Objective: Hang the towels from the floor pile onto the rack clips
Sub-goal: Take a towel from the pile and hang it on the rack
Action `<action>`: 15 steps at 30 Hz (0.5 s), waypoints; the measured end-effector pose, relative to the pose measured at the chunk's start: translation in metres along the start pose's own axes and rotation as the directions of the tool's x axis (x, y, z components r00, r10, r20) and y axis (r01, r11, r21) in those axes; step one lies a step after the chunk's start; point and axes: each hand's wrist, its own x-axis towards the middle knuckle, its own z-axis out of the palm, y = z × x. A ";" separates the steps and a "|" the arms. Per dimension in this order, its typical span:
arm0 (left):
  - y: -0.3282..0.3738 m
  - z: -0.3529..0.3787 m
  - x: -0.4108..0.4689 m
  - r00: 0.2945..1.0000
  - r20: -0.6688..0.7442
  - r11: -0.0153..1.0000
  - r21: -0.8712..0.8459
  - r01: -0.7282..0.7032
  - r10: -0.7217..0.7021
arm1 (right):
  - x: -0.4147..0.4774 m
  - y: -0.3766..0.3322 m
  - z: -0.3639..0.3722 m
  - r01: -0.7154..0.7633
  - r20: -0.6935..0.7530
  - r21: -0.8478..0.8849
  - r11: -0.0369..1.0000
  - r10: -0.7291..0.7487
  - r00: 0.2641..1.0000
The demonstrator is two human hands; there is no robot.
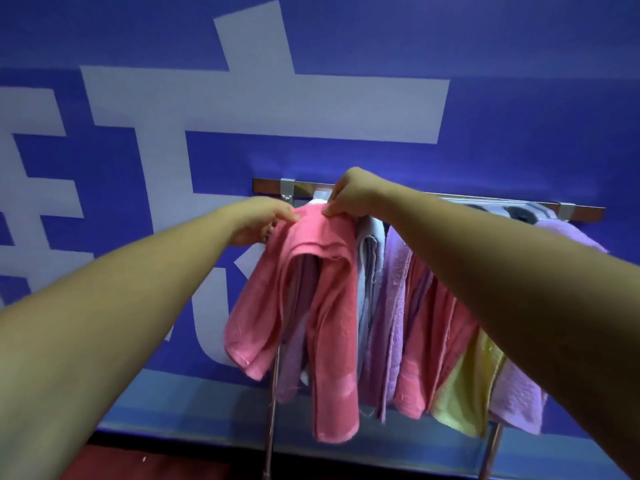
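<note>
A pink towel (311, 306) hangs in folds at the left end of the metal rack (585, 212). My left hand (263, 220) pinches its top left edge. My right hand (349, 195) pinches its top middle, just below the rack's top bar. An empty metal clip (287, 189) sits on the bar right above and between my hands. To the right, several towels hang from the bar: a pale blue towel (370, 258), a lilac towel (391, 306), another pink towel (433, 341), a yellow towel (467, 393) and a purple towel (519, 400). The floor pile is out of view.
A blue wall with large pale lettering (263, 98) stands close behind the rack. The rack's legs (272, 427) reach down to a dark red floor (156, 462). Another clip (566, 211) is at the bar's right end.
</note>
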 end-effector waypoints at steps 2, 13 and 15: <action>-0.014 0.005 0.007 0.997 0.072 1.000 0.016 0.013 -0.014 | 0.002 0.003 0.005 0.018 0.005 -0.084 0.996 -0.018 1.000; -0.031 0.029 0.040 0.879 -0.434 0.978 0.147 -0.149 0.199 | 0.023 0.022 0.032 0.162 -0.348 -0.230 0.960 -0.236 0.907; -0.031 0.028 0.031 0.833 -0.460 0.951 0.139 -0.276 0.308 | 0.009 0.017 0.032 0.173 -0.337 -0.252 0.952 -0.254 0.907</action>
